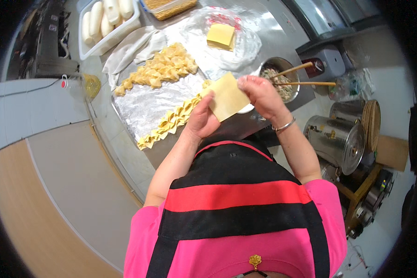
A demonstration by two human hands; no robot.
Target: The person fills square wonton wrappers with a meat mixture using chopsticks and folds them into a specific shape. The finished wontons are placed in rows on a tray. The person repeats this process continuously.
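Note:
A square yellow dough wrapper (pixel 231 99) is held between my two hands above the table's near edge; whether it is one sheet or several I cannot tell. My left hand (pixel 203 116) grips its left side, thumb on top. At the upper right edge, the fingers of my right hand (pixel 262 95) pinch it. Just right of that hand stands a metal bowl (pixel 296 95) of minced filling (pixel 279 83), with two wooden chopsticks (pixel 309 83) leaning out. On the tray (pixel 132 113) to the left lie folded wontons, a near row (pixel 172 120) and a far heap (pixel 163 66).
A stack of yellow wrappers (pixel 221 34) sits on a clear plastic bag (pixel 243 52). White cloth (pixel 135 43) covers the tray's far corner. Behind are a tub (pixel 111 45) of pale peeled roots and a container (pixel 170 10) of yellow grains. Steel pots (pixel 330 139) stand at right.

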